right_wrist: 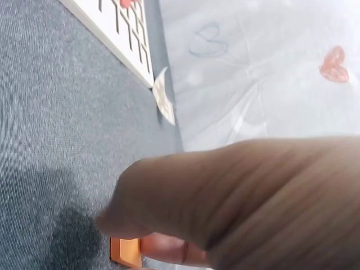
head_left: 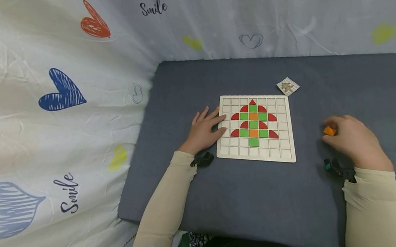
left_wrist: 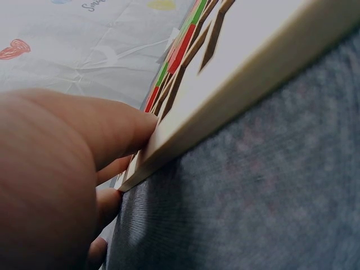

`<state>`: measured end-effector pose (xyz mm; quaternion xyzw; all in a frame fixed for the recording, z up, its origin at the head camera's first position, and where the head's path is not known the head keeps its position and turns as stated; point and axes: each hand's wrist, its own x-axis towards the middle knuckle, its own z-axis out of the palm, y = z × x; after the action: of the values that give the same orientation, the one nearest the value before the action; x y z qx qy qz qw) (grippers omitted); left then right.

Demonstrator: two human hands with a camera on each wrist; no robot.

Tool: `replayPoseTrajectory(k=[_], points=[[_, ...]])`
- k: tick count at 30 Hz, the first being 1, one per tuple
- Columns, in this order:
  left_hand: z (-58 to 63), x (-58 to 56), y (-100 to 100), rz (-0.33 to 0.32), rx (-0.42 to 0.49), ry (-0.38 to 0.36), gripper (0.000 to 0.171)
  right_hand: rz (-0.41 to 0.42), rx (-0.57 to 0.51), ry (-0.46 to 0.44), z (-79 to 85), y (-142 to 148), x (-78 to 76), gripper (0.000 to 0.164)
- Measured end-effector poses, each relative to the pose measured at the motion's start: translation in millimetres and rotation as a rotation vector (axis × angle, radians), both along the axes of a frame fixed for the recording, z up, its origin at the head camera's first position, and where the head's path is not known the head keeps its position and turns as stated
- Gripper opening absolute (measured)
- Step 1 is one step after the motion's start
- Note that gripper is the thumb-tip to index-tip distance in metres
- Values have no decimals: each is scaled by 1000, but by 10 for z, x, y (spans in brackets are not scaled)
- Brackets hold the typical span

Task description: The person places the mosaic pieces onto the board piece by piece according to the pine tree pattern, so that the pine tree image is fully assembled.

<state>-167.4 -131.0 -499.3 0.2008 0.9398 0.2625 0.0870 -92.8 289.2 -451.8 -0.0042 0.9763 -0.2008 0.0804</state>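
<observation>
A white square grid board [head_left: 287, 147] lies on the dark grey surface, with red, green and orange tiles set in its cells in a tree shape. A red triangle [head_left: 252, 102] tops the pattern. My left hand [head_left: 203, 132] rests at the board's left edge, its fingers spread and the thumb and forefinger touching the rim. To the right of the board, my right hand [head_left: 356, 140] pinches a small orange block [head_left: 329, 131] between thumb and fingers. In the right wrist view, part of that orange block [right_wrist: 129, 251] shows below the thumb; the rest is hidden.
A small patterned card [head_left: 288, 86] lies by the board's upper right corner. White cloth [head_left: 266, 21] printed with hearts and "Smile" borders the back and left of the grey surface [head_left: 253, 204]. Both wrists carry black devices, the left one [head_left: 203, 160] close to the board.
</observation>
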Motion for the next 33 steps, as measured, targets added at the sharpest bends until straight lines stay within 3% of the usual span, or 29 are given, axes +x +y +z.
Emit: replayPoseTrajectory(k=[16,33], points=[[29,12,-4,-2,-3,-14,54,-27,-42,-41,-41,-65,-42,38],[30,12,-2,3,0,-9,54,8,-55,-11,-43,-397,-89,40]])
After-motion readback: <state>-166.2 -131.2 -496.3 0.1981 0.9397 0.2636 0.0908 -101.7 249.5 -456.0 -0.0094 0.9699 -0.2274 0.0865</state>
